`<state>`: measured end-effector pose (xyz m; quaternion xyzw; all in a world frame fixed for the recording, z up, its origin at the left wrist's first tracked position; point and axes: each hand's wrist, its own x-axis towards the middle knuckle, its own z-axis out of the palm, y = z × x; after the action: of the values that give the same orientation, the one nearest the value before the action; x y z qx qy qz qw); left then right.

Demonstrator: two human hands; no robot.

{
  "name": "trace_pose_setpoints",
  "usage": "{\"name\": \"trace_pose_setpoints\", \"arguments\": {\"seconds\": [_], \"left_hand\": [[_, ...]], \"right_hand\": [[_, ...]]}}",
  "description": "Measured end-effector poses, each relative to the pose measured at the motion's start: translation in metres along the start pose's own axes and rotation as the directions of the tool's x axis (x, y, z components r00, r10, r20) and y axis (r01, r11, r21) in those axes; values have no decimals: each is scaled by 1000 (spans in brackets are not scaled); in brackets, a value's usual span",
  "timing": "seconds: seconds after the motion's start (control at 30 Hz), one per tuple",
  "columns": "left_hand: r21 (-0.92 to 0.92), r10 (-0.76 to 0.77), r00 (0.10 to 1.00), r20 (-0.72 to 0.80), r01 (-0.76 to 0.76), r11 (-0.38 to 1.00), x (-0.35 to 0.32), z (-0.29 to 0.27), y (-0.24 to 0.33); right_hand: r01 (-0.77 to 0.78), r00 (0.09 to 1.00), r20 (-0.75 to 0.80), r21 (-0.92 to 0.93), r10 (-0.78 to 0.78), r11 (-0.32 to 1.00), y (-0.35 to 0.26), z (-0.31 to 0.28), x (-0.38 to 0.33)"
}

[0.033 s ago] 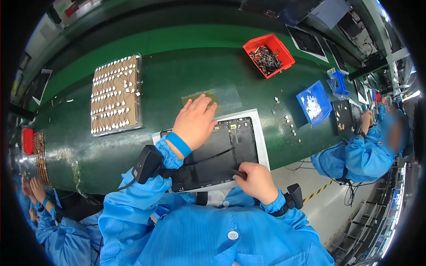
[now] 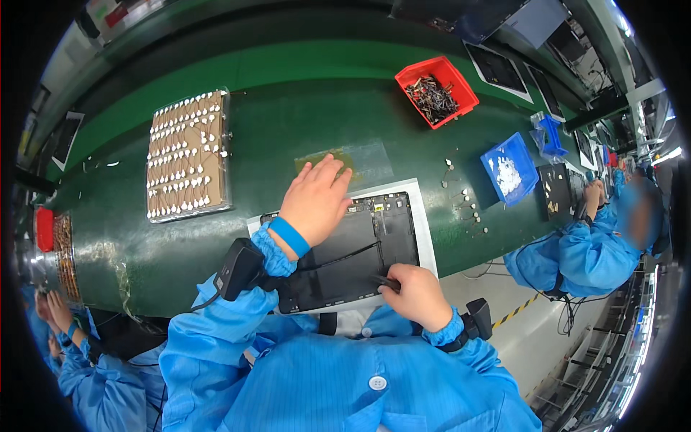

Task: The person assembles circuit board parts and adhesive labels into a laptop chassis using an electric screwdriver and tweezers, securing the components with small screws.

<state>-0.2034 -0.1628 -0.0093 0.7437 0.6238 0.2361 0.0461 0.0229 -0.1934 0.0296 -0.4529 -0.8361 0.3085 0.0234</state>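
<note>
Pressing flat, your left hand [image 2: 317, 198] lies palm-down w/ fingers spread on the upper left part of the opened tablet [image 2: 345, 252], fingertips reaching past its top edge toward the yellowish film patch [image 2: 345, 162]; blue wrist band and a black wrist-mounted unit sit behind it on the forearm. Your right hand [image 2: 417, 291] is curled at the tablet's lower right edge, thumb and fingers pinched on a small dark tool [image 2: 385, 282] whose tip points left across the black inner plate; what the tip touches, cannot tell. Tablet rests in a white tray [image 2: 425, 223] on the green bench [image 2: 273, 108], right in front of your chest, between both forearms. Surroundings: 1 cardboard panel [image 2: 188, 155] w/ rows of small white parts, left of the tablet, well apart; 1 red bin [image 2: 435, 90] of dark metal bits at upper right; 1 blue bin [image 2: 509, 169] w/ white pieces to the right; several loose small white parts [image 2: 468, 205] scattered between tablet and blue bin. Nothing lies over the tablet except your own hands. Co-workers: 1 person in blue coat [image 2: 590, 248] at far right, hands at a dark board; another's hands [image 2: 50, 306] at lower left edge near a red item [image 2: 44, 229].
</note>
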Motion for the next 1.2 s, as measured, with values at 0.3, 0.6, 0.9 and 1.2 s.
{"name": "trace_pose_setpoints", "arguments": {"seconds": [0.3, 0.6, 0.9, 1.2], "left_hand": [[-32, 0, 999, -36, -1, 999, -8, -2, 1], [-94, -47, 999, 14, 48, 994, -7, -6, 3], [-98, -75, 997, 30, 78, 992, -6, -6, 2], [-87, -86, 995, 48, 90, 992, -5, -7, 3]], "right_hand": [[331, 928, -293, 366, -230, 870, 24, -43, 48], [216, 961, -276, 764, 6, 608, 23, -14, 132], [304, 911, -413, 656, -9, 691, 24, -5, 128], [335, 878, -473, 498, -74, 800, 25, -5, 128]]}}
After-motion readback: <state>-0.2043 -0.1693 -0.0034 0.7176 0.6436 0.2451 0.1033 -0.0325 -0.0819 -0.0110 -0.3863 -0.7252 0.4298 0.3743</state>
